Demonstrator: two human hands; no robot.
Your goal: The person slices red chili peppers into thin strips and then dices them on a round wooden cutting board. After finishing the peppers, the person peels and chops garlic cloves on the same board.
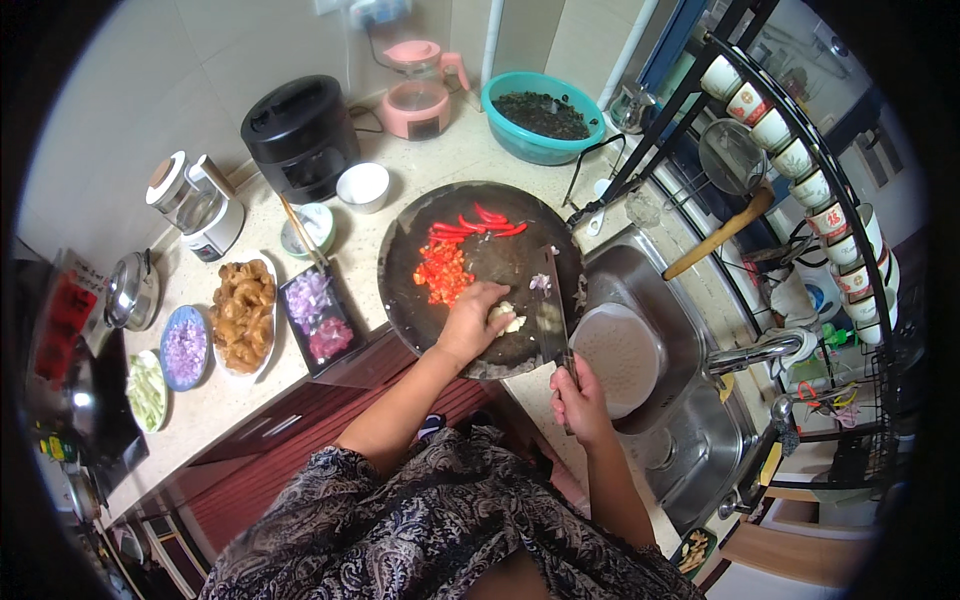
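My right hand grips the handle of a cleaver, whose broad blade stands over the right side of a round, dark chopping board. Pale pieces, probably garlic, lie against the fingers of my left hand, which rests on the board with thumb and forefinger apart. Just beyond that hand is a heap of chopped red chili. Whole red chilies lie at the board's far side. Bits of chopped purple onion sit beside the blade.
Left of the board are a black tray of onion and raw meat, a plate of browned food, and bowls. A teal basin stands behind. At right are a steel sink with a white tub, and a black cup rack.
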